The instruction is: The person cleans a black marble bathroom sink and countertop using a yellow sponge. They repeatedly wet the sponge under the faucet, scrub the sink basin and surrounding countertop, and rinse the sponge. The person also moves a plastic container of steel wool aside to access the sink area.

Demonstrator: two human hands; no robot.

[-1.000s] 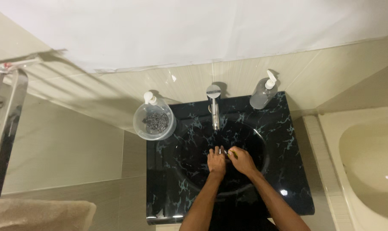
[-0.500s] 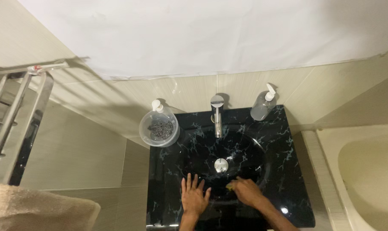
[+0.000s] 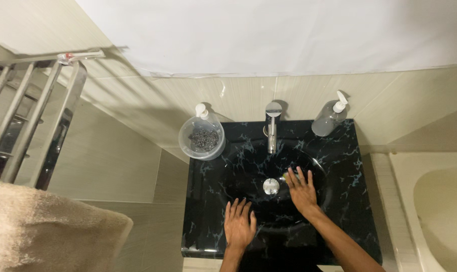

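Two hands lay flat in the black basin [image 3: 228, 166].
Left hand [image 3: 239, 224] spread empty; right hand [image 3: 302, 189] pressed a greenish pad [image 3: 286, 177].

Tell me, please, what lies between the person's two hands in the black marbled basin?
In the head view, the round chrome drain plug sits between the flat left hand and right hand, nearer the right, on the black marbled basin.

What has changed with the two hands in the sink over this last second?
The hands, together mid-basin a second ago, have parted: the left hand drew back to the near rim, fingers spread, and the right hand now presses flat in the black basin, beside the drain. The faucet, tub and soap bottle stayed put.
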